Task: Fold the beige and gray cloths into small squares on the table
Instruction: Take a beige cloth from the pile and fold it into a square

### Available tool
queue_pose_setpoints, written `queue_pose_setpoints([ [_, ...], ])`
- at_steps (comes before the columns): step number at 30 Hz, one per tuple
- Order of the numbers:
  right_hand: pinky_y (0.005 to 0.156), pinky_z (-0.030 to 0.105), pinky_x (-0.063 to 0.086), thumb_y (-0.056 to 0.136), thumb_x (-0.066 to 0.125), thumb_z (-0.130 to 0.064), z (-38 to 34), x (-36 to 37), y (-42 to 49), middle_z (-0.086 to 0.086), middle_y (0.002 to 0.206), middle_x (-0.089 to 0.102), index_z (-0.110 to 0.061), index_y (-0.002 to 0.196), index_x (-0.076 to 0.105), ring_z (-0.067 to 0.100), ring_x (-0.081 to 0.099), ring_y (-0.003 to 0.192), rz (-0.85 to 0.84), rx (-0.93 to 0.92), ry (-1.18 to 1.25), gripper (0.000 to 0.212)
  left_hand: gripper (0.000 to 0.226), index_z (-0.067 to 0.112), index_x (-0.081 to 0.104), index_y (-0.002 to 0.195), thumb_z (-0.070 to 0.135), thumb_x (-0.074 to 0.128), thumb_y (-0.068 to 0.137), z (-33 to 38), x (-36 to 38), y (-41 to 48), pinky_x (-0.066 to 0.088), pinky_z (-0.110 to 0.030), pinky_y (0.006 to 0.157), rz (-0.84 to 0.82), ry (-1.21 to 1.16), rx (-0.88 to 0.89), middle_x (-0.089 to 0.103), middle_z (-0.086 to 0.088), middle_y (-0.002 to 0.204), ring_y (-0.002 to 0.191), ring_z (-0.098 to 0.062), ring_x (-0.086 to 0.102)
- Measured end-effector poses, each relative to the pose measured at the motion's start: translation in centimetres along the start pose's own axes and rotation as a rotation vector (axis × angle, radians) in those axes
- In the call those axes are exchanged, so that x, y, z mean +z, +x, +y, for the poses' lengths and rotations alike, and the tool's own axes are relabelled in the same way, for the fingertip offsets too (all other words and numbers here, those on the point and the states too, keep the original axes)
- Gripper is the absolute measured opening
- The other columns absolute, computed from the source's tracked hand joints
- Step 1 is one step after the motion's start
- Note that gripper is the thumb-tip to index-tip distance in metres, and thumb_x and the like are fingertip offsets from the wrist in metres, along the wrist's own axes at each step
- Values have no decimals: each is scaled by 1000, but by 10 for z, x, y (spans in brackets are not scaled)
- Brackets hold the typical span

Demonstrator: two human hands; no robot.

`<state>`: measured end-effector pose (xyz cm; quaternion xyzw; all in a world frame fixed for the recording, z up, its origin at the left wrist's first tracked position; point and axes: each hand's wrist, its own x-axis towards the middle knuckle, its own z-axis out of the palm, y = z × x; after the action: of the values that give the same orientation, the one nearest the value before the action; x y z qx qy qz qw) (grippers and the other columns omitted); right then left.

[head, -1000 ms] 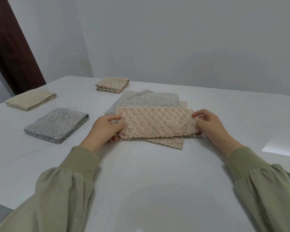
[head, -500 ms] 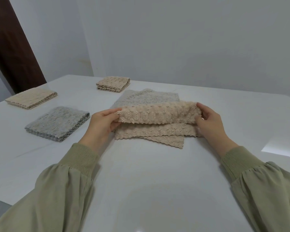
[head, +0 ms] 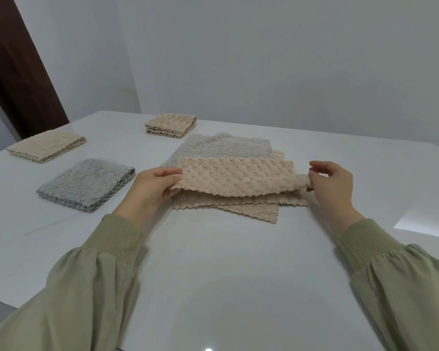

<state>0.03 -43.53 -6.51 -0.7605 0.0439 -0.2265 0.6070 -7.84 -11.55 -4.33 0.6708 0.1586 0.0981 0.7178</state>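
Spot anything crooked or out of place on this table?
Only the loose cloths: beneath the held beige waffle-textured cloth, another flat beige cloth lies skewed, its near corner jutting out, and the unfolded gray fluffy cloth is fanned off-angle. Nothing looks spilled or damaged.

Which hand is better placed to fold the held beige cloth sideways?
Probably the right hand: its fingers pinch just the tip of the beige cloth, free to swing over; the left hand holds its end broadly.

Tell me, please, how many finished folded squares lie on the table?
3: a beige square at far left, a gray square nearer on the left, a second beige square at the back centre. None looks hidden.
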Motion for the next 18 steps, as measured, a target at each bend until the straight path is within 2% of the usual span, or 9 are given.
queue_pose_setpoints([
  [2, 45, 11, 46, 86, 50, 5, 1, -1, 1, 7, 103, 62, -11, 100, 66, 7, 54, 55, -5, 8, -1, 26, 13, 6, 69, 90, -4, 63, 85, -2, -3, 2, 52, -18, 57, 16, 63, 18, 64, -4, 79, 63, -9, 61],
  [4, 50, 12, 46, 85, 49, 3, 4, -1, 0, 5, 104, 63, -11, 100, 66, 4, 58, 55, -40, -34, -137, 27, 14, 11, 71, 88, -1, 68, 82, -5, -4, 4, 53, -24, 64, 63, 250, 78, 61, -2, 73, 63, -11, 57],
  [7, 77, 20, 38, 85, 48, 2, 7, -1, -2, 5, 113, 60, -12, 102, 66, 20, 59, 89, -91, -142, -341, 29, 17, 20, 71, 79, 3, 71, 81, -7, -2, 3, 50, -22, 65, 92, 448, 180, 59, 1, 68, 62, -10, 55],
  [10, 82, 21, 31, 86, 46, 4, 10, 1, -3, 9, 113, 55, -8, 103, 66, 24, 54, 96, -139, -230, -488, 29, 16, 23, 71, 81, 6, 71, 80, -8, -1, 4, 41, -16, 61, 100, 617, 226, 59, 2, 70, 63, -8, 53],
  [12, 80, 20, 30, 86, 45, 6, 9, 1, -3, 11, 112, 54, -7, 103, 65, 21, 51, 91, -138, -250, -514, 30, 16, 20, 71, 84, 4, 70, 81, -8, 0, 4, 40, -14, 57, 102, 632, 220, 56, 2, 68, 59, -7, 52],
  [15, 77, 20, 29, 84, 43, 9, 7, 1, -4, 13, 111, 53, -4, 102, 65, 18, 46, 88, -93, -295, -513, 31, 17, 13, 71, 87, -3, 68, 81, -6, -1, 3, 42, -11, 47, 75, 487, 183, 54, -1, 66, 45, -4, 52],
  [18, 75, 22, 29, 84, 42, 11, 4, 1, -7, 14, 111, 51, -1, 102, 64, 18, 44, 86, -93, -321, -543, 32, 22, 16, 71, 83, -6, 66, 81, -6, -2, 4, 43, -13, 46, 78, 477, 157, 53, -1, 65, 43, -6, 51],
])
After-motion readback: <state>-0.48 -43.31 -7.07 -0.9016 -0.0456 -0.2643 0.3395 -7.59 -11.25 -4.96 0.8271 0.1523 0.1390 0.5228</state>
